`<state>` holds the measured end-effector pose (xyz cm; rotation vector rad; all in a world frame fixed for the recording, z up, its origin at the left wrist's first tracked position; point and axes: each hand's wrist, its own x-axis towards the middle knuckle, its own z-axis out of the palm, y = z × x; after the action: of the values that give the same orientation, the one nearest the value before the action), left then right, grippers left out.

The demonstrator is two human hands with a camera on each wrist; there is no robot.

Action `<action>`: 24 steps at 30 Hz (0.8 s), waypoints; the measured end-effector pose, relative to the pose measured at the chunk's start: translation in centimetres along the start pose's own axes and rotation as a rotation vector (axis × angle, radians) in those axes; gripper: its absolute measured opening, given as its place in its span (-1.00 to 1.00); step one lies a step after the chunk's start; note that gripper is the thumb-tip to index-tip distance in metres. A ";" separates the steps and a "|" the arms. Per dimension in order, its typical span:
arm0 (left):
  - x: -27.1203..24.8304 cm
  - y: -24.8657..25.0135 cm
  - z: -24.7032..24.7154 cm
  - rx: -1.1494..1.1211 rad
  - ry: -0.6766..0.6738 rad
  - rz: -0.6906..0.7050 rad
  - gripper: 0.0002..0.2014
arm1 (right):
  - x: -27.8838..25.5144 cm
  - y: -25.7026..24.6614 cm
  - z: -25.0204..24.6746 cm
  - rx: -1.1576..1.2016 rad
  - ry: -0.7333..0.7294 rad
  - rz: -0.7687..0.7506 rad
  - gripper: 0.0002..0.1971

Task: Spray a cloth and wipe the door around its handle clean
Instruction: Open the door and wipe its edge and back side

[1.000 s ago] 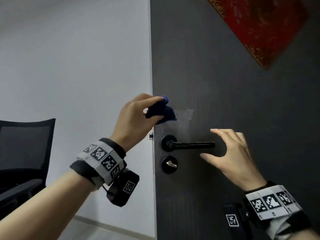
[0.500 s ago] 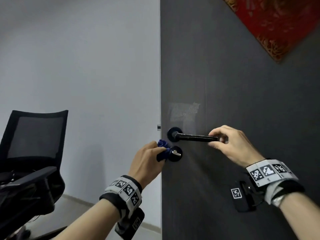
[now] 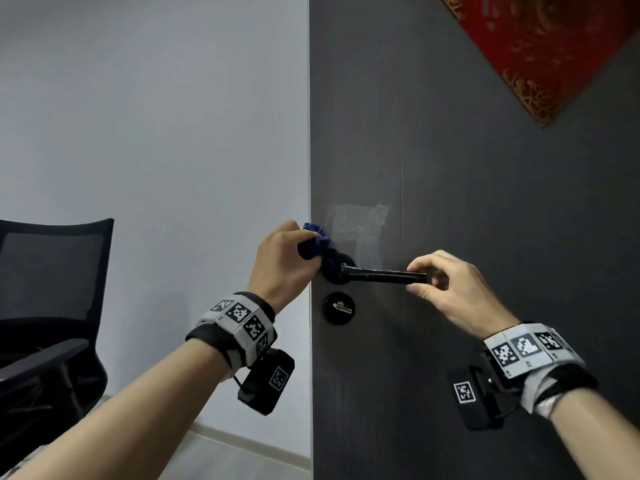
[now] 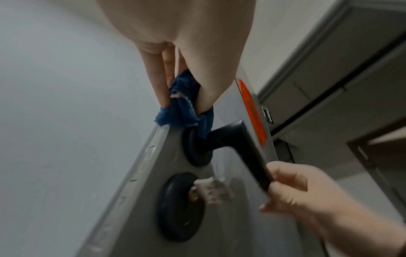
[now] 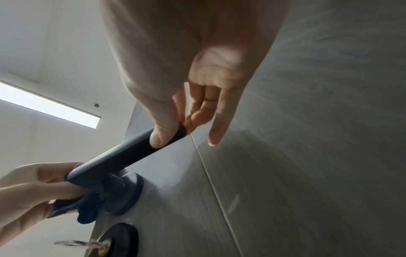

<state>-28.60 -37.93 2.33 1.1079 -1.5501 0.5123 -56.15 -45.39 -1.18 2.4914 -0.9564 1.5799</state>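
The dark grey door (image 3: pixel 467 209) carries a black lever handle (image 3: pixel 381 274) on a round rosette (image 4: pixel 195 147), with a round black lock and key (image 3: pixel 338 308) below. My left hand (image 3: pixel 294 252) grips a bunched blue cloth (image 3: pixel 317 242) (image 4: pixel 182 107) and presses it against the top left of the rosette, near the door's edge. My right hand (image 3: pixel 420 277) pinches the free end of the handle (image 5: pixel 136 149) between thumb and fingers (image 5: pixel 160 132). A pale smeared patch (image 3: pixel 356 220) shows on the door just above the handle.
A red and gold decoration (image 3: pixel 554 46) hangs on the door's upper right. A white wall (image 3: pixel 156 133) lies left of the door edge. A black mesh office chair (image 3: pixel 45 299) stands at the far left.
My left hand has carried the cloth up from the lock to the handle's rosette. My right hand keeps its hold on the handle's end.
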 end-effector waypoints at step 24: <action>0.9 4.1 -3.9 -0.472 0.002 -0.390 -0.73 | 0.2 -7.3 -2.0 0.349 0.250 0.012 -0.75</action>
<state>-30.01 -33.28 5.31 0.9974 -1.3140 -0.1150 -53.91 -38.96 2.00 2.4026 -0.7149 2.1613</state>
